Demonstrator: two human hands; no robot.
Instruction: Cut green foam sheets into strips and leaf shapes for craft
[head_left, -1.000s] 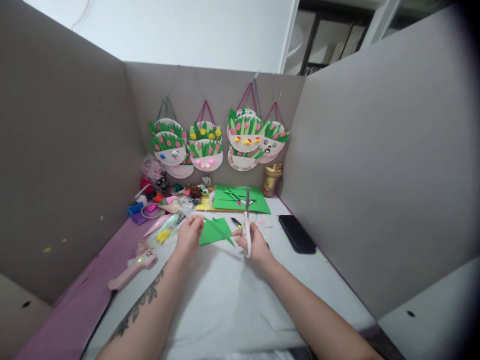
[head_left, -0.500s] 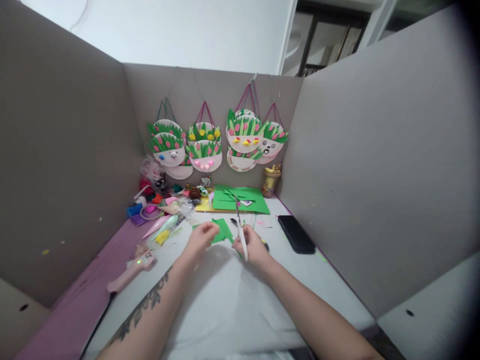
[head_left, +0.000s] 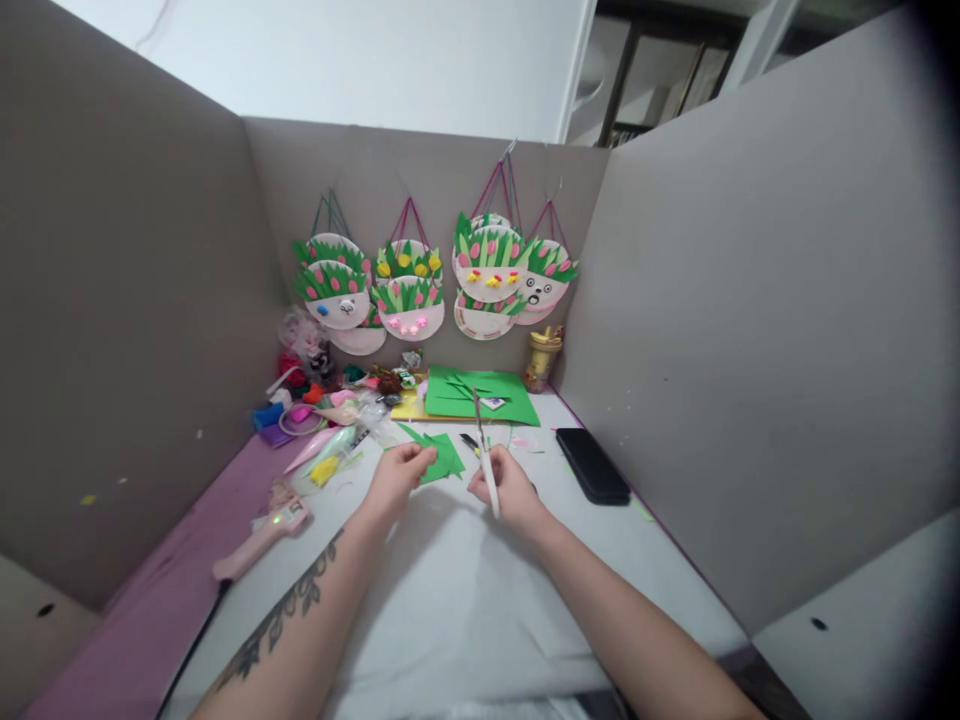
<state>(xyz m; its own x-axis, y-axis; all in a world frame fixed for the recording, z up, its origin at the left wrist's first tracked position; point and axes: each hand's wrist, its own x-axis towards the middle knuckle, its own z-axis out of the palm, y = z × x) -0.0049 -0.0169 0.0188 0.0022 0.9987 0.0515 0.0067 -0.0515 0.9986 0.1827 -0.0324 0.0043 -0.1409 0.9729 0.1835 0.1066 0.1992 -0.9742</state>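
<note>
The left hand (head_left: pixel 397 478) is closed in a pinch on a piece of green paper (head_left: pixel 439 458), thumb and fingers clamped on its near left edge; the paper is held just above the white table (head_left: pixel 465 610), its pointed cut tips fanning out to the left and right. The right hand (head_left: pixel 504 487) is wrapped around the white handles of a pair of scissors (head_left: pixel 484 450), fingers curled through the loops, with the blades pointing up and away toward the back wall. The blades look nearly together, though the view is too small to be sure. The scissors stand just to the right of the green paper — whether the blades touch it cannot be told.

Behind the hands lies a stack of green sheets (head_left: pixel 480 396) with cut strips on top, resting partly on a yellow sheet (head_left: pixel 411 407). To the right, a black phone (head_left: pixel 592 465) lies flat and face down near the grey partition (head_left: pixel 750 330). A small gold-lidded jar (head_left: pixel 543 360) stands in the back corner. On the left, a pink glue gun (head_left: pixel 259 535) lies on the edge of the table beside a purple cloth (head_left: pixel 172 600), and a heap of coloured craft scraps (head_left: pixel 330 410) crowds the back left. On the back wall hang paper-plate decorations (head_left: pixel 435 285) — green paper grass, pink and yellow flowers, some with drawn faces. No writing or labels can be read anywhere.
</note>
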